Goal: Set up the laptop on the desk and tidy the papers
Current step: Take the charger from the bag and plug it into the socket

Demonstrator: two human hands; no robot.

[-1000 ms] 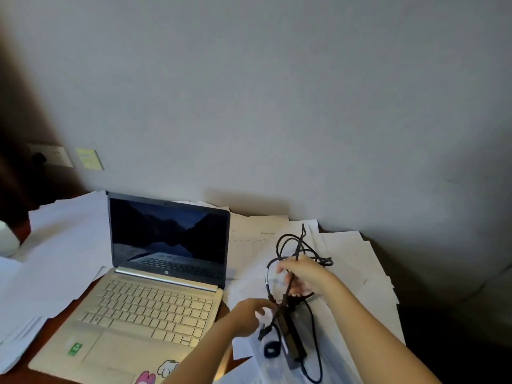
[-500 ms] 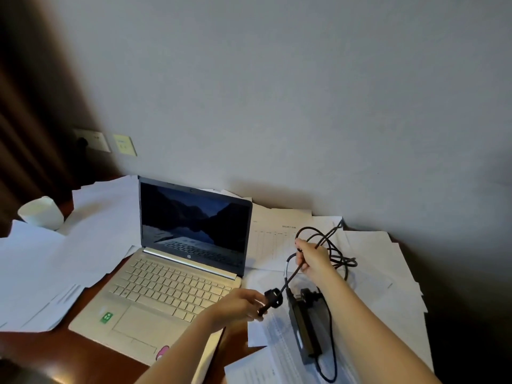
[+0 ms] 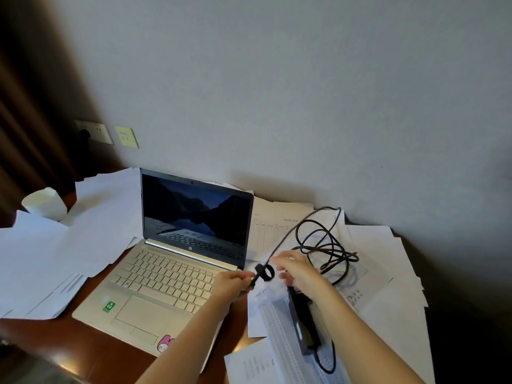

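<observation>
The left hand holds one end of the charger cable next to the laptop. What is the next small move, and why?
Probably guide that end to the right edge of the laptop and look for the charging port. The left hand pinches the charger cable just beside it, the right hand holds nothing, and spare cable lies coiled on the papers.

Dark wooden desk [image 3: 91, 353], open laptop [image 3: 169, 273], scattered papers [image 3: 47, 253], white cup [image 3: 44, 203] at left
</observation>
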